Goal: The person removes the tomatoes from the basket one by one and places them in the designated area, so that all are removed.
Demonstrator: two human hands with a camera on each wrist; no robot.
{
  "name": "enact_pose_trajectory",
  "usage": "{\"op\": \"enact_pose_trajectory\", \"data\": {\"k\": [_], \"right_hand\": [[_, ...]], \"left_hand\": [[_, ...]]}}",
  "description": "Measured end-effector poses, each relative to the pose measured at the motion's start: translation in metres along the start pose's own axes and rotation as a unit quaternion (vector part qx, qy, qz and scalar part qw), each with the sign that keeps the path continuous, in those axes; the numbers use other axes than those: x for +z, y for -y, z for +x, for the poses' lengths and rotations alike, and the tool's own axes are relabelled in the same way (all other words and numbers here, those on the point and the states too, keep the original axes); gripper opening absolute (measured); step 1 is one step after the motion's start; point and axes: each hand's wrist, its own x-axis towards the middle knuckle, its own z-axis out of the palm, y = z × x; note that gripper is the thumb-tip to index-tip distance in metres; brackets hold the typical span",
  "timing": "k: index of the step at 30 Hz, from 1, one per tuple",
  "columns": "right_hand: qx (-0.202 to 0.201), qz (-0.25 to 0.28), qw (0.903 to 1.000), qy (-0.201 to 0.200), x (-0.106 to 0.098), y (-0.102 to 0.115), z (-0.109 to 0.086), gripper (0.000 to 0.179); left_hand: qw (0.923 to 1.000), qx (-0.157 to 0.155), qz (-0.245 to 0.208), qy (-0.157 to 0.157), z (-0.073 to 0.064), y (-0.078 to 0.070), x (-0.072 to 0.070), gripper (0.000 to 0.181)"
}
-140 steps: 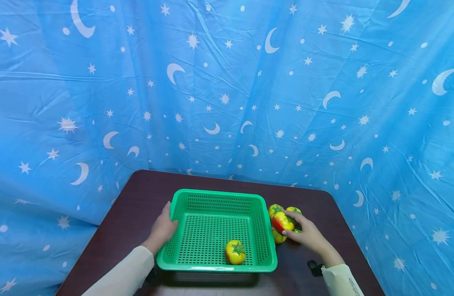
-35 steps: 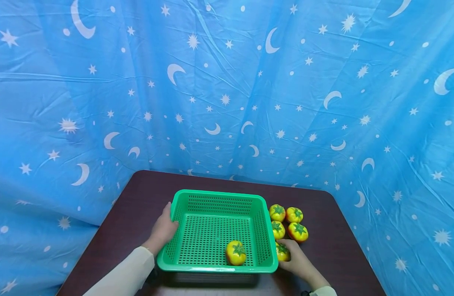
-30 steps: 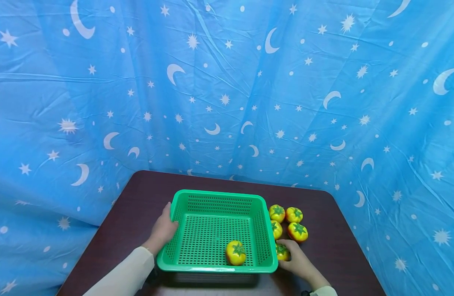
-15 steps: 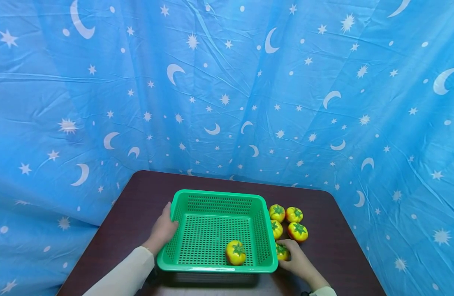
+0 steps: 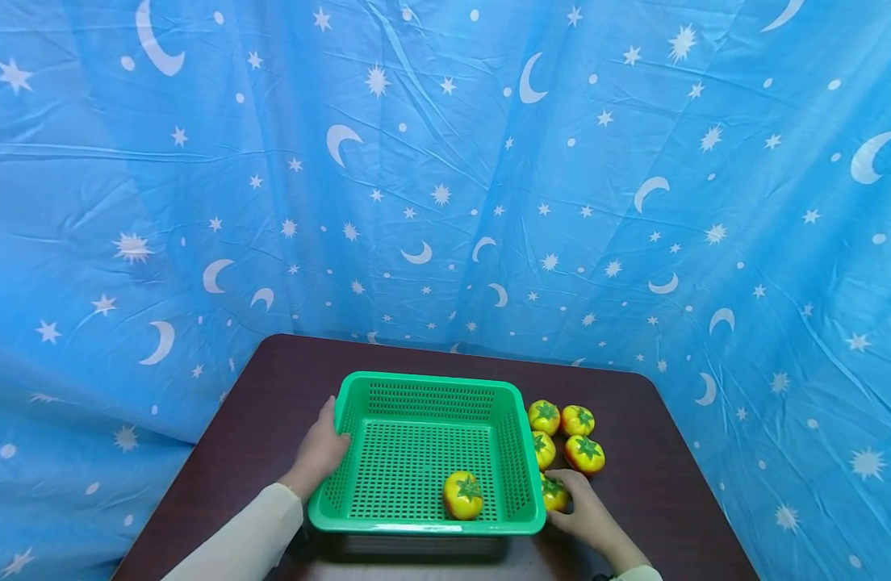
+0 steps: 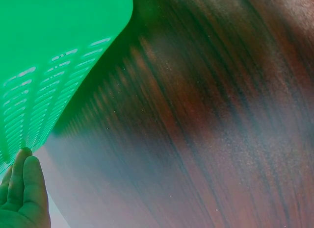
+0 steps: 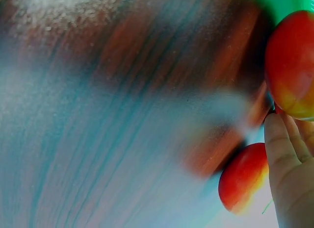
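A green plastic basket [image 5: 425, 526] stands on the table, one yellow-and-red tomato [image 5: 462, 495] with a green star-shaped top inside, near its front right. My left hand [image 5: 320, 449] holds the basket's left side, thumb at the rim; in the left wrist view its fingers [image 6: 33, 181] lie along the slotted outer wall. Beside the basket's right front corner, my right hand [image 5: 585, 516] grips another tomato [image 5: 552, 494] between thumb and fingers. The basket rim partly hides that tomato. The right wrist view shows a red tomato underside [image 7: 293, 66] right at the fingertips.
Several more tomatoes sit right of the basket: two at the back [image 5: 543, 417], [image 5: 578, 421], one against the rim [image 5: 542, 449], one farther right [image 5: 584, 455]. The dark table [image 5: 671, 476] has a blue star-and-moon curtain [image 5: 445, 202] behind and beside it.
Earlier, my right hand held a tomato tilted above the group; it has since moved toward the front, onto the tomato by the basket corner. Over the last second both hands are nearly still.
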Motion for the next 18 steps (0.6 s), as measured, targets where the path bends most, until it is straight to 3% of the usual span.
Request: {"op": "enact_pose_trajectory", "data": {"k": [10,18], "right_hand": [[0.029,0.035,0.9989,-0.01,-0.016,0.007,0.004,0.057],[0.008,0.021,0.9993,-0.031,-0.044,0.028,0.015,0.055]], "left_hand": [[1.0,-0.007,-0.003,0.002,0.001,0.0,0.001,0.076],[1.0,-0.001,-0.003,0.002,0.001,0.001,0.0,0.076]]}}
